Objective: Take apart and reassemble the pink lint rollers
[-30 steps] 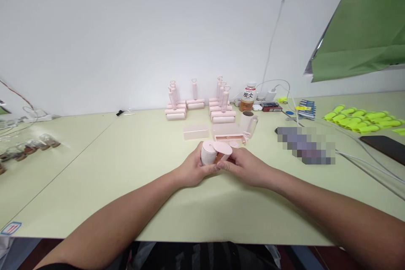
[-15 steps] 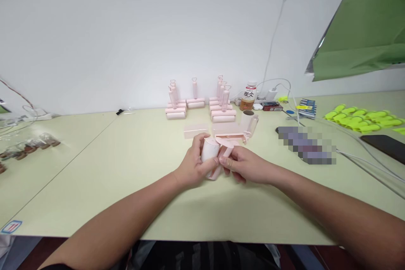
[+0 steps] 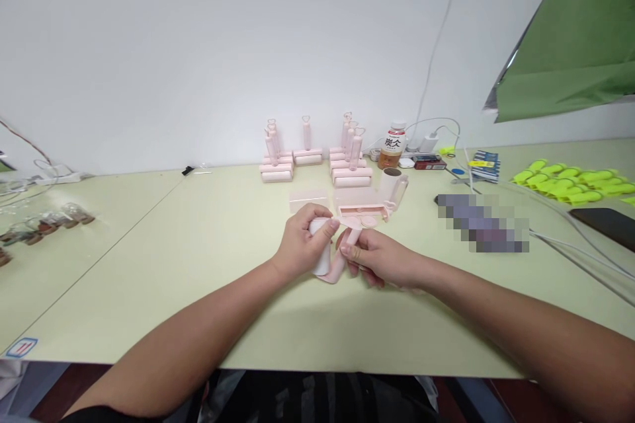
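Observation:
My left hand (image 3: 306, 241) is wrapped round a white lint roll (image 3: 322, 263), thumb near its upper end. My right hand (image 3: 380, 254) grips a pink lint roller frame (image 3: 338, 267), its fingers on the bar beside the roll. The roll sits tilted against the frame; how far it is seated is hidden by my fingers. Just beyond my hands lie a pink roller part with a handle (image 3: 364, 210), a small pink disc (image 3: 368, 221), two clear covers (image 3: 307, 200) and another white roll (image 3: 390, 180) standing on end.
Several pink lint rollers (image 3: 351, 172) stand along the wall. A brown-and-white bottle (image 3: 391, 145), a charger (image 3: 427, 143) and cables are behind on the right. Yellow-green items (image 3: 570, 182) and a dark phone (image 3: 602, 228) lie far right; small glass-domed items (image 3: 49, 221) are far left.
My left thumb has moved up to the roll's upper end, and the roll has tilted and shifted slightly left. The small pink disc now shows behind the frame. My right hand keeps its grip.

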Available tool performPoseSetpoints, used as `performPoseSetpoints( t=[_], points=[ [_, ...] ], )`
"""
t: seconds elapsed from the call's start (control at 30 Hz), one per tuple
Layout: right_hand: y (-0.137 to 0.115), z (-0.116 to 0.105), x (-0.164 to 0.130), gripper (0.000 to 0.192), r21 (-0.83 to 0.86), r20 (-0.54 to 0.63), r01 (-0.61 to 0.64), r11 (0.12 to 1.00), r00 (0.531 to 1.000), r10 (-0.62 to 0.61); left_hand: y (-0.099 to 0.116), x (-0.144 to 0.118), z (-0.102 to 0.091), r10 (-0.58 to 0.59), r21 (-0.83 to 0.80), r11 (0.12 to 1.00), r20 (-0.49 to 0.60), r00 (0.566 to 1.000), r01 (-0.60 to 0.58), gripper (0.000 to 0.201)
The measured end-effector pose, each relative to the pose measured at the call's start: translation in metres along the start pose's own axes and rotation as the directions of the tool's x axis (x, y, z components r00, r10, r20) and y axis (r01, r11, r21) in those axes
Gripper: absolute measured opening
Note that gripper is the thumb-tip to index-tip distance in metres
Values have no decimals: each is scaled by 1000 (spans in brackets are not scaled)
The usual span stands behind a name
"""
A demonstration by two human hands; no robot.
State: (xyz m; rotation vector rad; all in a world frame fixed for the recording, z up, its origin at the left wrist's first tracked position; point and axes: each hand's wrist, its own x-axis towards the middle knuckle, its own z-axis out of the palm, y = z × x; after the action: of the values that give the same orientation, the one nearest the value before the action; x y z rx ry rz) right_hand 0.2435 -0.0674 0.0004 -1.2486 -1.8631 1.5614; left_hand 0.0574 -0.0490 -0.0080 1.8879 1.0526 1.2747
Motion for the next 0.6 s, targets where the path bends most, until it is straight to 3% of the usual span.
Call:
performPoseSetpoints(
  t=[0.2, 0.4, 0.47, 0.6],
  points=[
    [0, -4, 1, 41, -76, 7, 18, 997, 1000, -17, -5, 4, -4, -52, -44, 998, 34, 998, 53, 29],
    [11, -13, 4, 48, -52, 46, -43, 998, 998, 46, -17, 10, -18, -115, 70, 991, 50, 992, 112, 30],
    [12, -17, 4, 51, -64, 89, -82, 995, 992, 87, -22, 13, -23, -188, 62, 980, 3, 982, 187, 29],
    [9, -21, 2, 55, -186, 84, -161, 969, 980, 179, -26, 22, -32, -379, -89, 923, -63, 923, 373, 35]
  ],
)
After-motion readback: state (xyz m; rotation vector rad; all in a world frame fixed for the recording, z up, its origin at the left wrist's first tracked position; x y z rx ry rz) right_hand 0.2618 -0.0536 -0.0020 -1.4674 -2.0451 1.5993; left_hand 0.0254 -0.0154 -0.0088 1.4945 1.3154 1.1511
